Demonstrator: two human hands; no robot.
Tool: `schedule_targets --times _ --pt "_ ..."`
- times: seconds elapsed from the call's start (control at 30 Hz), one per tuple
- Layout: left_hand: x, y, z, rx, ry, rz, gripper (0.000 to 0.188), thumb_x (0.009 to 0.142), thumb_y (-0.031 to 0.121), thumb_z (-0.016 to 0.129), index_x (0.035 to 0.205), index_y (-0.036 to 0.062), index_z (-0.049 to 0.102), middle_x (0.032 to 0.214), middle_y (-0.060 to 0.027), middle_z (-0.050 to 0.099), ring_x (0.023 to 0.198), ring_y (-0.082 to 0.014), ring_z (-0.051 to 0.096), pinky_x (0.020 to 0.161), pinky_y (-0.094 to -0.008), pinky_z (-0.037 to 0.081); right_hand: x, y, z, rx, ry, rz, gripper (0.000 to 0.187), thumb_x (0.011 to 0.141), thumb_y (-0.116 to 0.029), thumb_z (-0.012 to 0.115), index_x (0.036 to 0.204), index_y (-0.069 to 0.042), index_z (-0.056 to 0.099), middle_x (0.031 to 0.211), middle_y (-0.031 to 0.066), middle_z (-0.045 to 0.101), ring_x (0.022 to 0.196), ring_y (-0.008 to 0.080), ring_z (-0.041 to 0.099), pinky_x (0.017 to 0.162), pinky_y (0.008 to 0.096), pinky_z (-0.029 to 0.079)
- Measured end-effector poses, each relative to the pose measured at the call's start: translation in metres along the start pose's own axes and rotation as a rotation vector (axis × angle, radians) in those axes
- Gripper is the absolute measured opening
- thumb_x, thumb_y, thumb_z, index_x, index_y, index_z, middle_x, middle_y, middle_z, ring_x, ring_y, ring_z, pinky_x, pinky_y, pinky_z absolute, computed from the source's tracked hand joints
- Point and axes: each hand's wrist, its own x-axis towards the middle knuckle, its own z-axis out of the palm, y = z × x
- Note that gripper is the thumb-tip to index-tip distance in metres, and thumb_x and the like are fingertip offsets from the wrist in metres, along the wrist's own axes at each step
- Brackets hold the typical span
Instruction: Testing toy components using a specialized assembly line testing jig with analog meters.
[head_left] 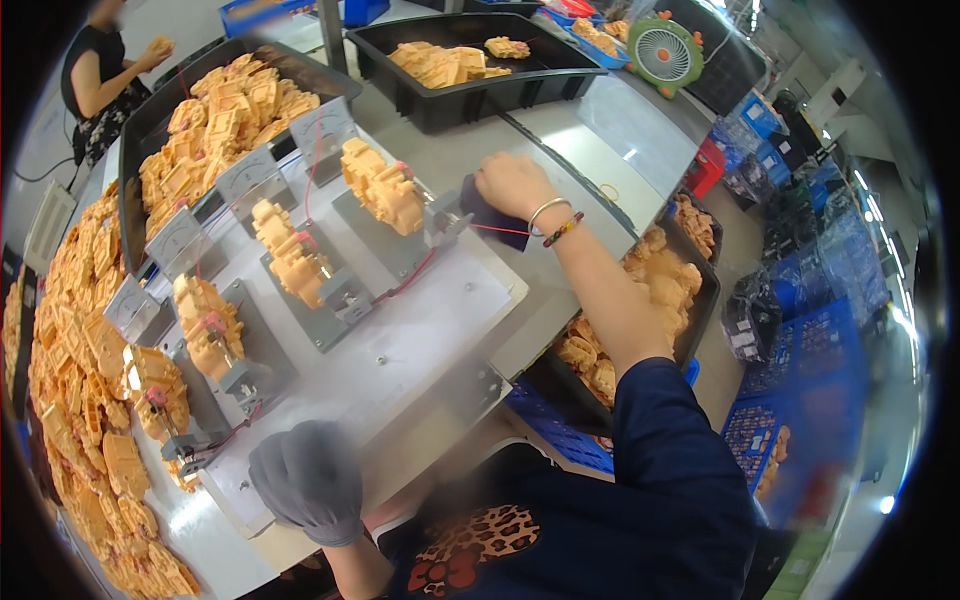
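Note:
My right hand point(515, 185), bare with a bangle and a beaded bracelet, is closed at the far edge of a dark flat block point(490, 215); anything within its fingers is hidden. My left hand point(310, 475), in a grey glove, is blurred over the near edge of the white fixture board point(400, 340), its fingers unclear. Clamped in a row on the board are yellow-orange plastic housings: one at the far end point(382, 187), another beside it point(290, 253), a third point(208, 325) and a near one point(155, 392). Dial meters point(250, 180) stand behind them; a red wire runs toward the dark block.
Black trays hold more housings at the far left point(130, 200) and the back point(480, 105). A large heap point(90, 330) covers the left side. A green fan point(665, 52) stands at the back right. Another tray point(705, 320) lies under my right arm. One person point(95, 75) works at the far left.

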Motion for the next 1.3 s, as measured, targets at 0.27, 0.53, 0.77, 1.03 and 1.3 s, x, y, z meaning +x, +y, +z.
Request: schedule_targets --times 0.27,0.53,0.77,1.03,1.3 --pt "0.0 0.002 -0.002 -0.025 0.001 -0.024 0.008 0.078 0.007 0.067 0.078 0.0059 0.059 0.069 -0.0079 0.052 0.068 -0.0283 0.05 0.068 -0.0401 0.04 -0.069 -0.01 -0.012 0.206 0.016 -0.077 0.031 0.092 -0.029 0.056 0.109 -0.003 0.061 0.105 0.0184 0.062 0.09 0.0389 0.065 0.08 0.0461 0.053" --pt "-0.002 0.004 -0.003 -0.015 0.009 -0.074 0.009 0.077 0.007 0.069 0.08 0.0052 0.06 0.074 -0.0094 0.056 0.072 -0.0294 0.053 0.069 -0.0405 0.041 -0.148 -0.059 -0.081 0.728 0.691 0.01 0.012 0.088 -0.015 0.064 0.094 -0.005 0.063 0.088 0.0085 0.062 0.072 0.0278 0.058 0.065 0.0344 0.048" --pt "0.004 -0.003 -0.005 -0.023 0.014 -0.092 0.008 0.08 0.007 0.068 0.083 0.0026 0.062 0.075 -0.0113 0.058 0.072 -0.0307 0.054 0.067 -0.0404 0.043 -0.143 -0.153 -0.061 0.806 0.317 -0.726 0.012 0.07 -0.009 0.072 0.08 -0.008 0.064 0.074 0.0071 0.056 0.069 0.0241 0.055 0.064 0.0316 0.045" --pt "0.017 -0.015 -0.015 -0.257 -0.202 -0.28 0.012 0.08 0.003 0.069 0.091 0.0008 0.064 0.084 -0.0105 0.059 0.067 -0.0208 0.056 0.063 -0.0314 0.044 -0.137 -0.144 -0.057 1.008 0.096 -0.527 0.014 0.075 -0.004 0.069 0.088 -0.005 0.063 0.086 0.0094 0.057 0.081 0.027 0.056 0.073 0.0358 0.047" --pt "-0.003 -0.029 -0.037 -0.111 -0.026 -0.175 0.017 0.081 0.009 0.072 0.092 0.0006 0.064 0.087 -0.0101 0.061 0.075 -0.023 0.058 0.068 -0.0324 0.047 -0.133 -0.143 -0.05 1.0 -0.001 -0.419 0.013 0.077 -0.005 0.072 0.084 -0.004 0.062 0.084 0.0101 0.055 0.082 0.0279 0.057 0.073 0.0369 0.047"
